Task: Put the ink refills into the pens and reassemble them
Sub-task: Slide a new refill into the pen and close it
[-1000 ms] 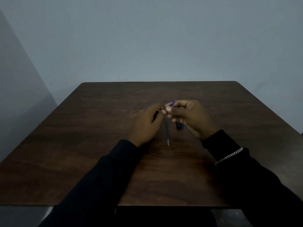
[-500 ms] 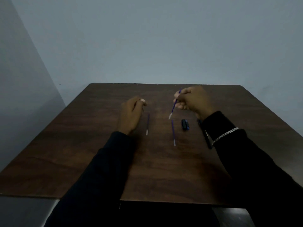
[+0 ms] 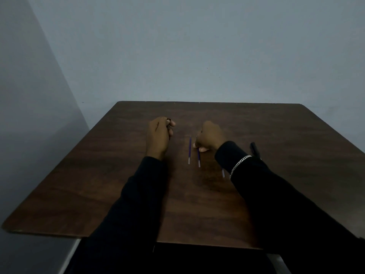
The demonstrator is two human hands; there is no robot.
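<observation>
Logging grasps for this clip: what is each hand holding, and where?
The right hand pinches an ink refill on its far half; the left hand grips a small dark piece, too dim to identify.

The tabletop is dark brown with streaky wood grain, under a plain pale blue-grey wall filling the upper frame. Near centre, the left refill, the middle refill and the half-hidden right refill are violet with pale, whitish lower ends. The left sleeve and right sleeve are black, the bracelet is a silver chain, the pen at centre right is black, and the small pen piece left of centre looks dark.
</observation>
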